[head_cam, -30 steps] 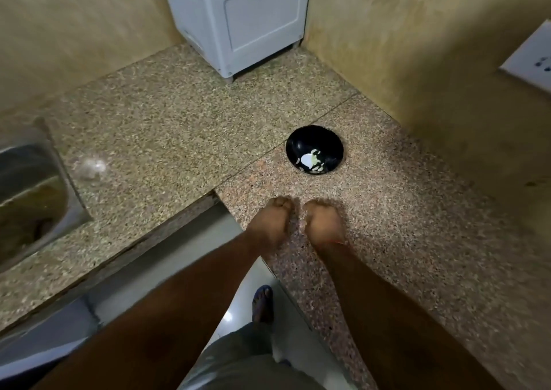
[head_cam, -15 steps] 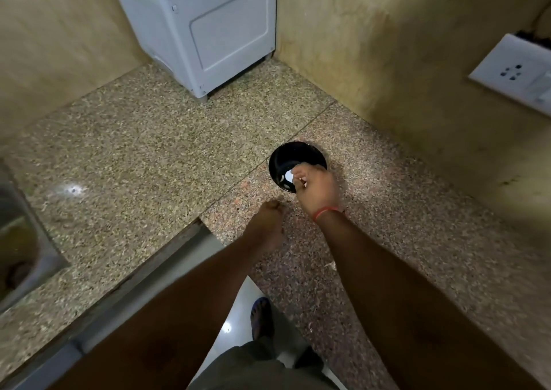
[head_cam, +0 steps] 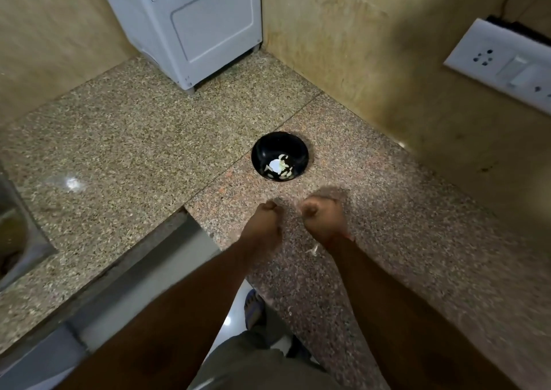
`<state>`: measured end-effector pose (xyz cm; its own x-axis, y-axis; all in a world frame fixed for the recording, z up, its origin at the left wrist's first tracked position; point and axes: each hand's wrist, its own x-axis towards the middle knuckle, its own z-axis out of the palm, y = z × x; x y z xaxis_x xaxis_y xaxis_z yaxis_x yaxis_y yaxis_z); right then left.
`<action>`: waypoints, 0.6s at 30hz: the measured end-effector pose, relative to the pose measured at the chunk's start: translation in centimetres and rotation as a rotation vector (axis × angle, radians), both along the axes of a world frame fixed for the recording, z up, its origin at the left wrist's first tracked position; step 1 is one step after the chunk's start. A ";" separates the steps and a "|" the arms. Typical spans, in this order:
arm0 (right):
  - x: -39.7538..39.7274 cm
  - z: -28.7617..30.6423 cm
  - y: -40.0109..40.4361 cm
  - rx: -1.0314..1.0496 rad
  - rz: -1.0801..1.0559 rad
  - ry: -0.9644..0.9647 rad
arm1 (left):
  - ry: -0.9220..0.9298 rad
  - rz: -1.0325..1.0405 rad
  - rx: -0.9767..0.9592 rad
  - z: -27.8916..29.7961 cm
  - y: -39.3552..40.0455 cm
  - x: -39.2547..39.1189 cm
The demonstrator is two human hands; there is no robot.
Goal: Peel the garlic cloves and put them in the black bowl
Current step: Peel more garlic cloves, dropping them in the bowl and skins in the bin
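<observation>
Black bowl (head_cam: 264,151) is sitting on the speckled granite counter (head_cam: 134,151), right on the seam where the two slabs meet — just off centre in the head view. Inside it there's a little pile of peeled garlic cloves (head_cam: 280,167), pale against the black, bunched toward the near side of the bowl.

Both hands are at about 6 o'clock from the bowl, near it but not touching it. The left hand (head_cam: 264,225) has its fingers curled in tight, knuckles pointing up at the bowl. The right hand (head_cam: 323,221) is just beside it, also curled into a fist shape and a bit blurred. Whether either one has a clove or a bit of skin tucked inside — can't tell, the fingers hide it. There's a thin red thread on the right wrist.

One small scrap of garlic skin (head_cam: 313,250) is lying on the counter by the right wrist.

Other stuff: a white appliance (head_cam: 193,23) stands in the corner at 11 o'clock from the bowl, a white switch and socket plate (head_cam: 504,65) is on the wall at 2 o'clock, and the edge of a steel sink (head_cam: 18,234) shows at far 9 o'clock.
</observation>
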<state>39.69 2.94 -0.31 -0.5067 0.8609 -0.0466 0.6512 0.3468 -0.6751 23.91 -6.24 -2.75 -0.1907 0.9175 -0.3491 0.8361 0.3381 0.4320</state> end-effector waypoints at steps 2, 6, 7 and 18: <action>2.6 -0.3 -0.4 -0.069 0.110 -0.108 | -0.020 0.009 0.022 -0.3 -0.5 1.5; 5.8 -1.1 -1.1 -0.051 0.306 -0.256 | -0.045 -0.005 0.060 -0.4 -1.5 4.3; 6.3 -1.5 -1.5 -0.031 0.348 -0.303 | -0.054 -0.006 0.057 -0.5 -1.9 5.0; 8.3 -3.5 -5.4 -0.080 0.216 -0.157 | -0.225 0.346 0.185 -0.8 -5.7 9.9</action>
<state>48.00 -2.42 -3.78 -0.6596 0.7237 -0.2030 0.6667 0.4386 -0.6026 33.83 -11.89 -3.51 -0.4354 0.8639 -0.2532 0.5660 0.4814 0.6692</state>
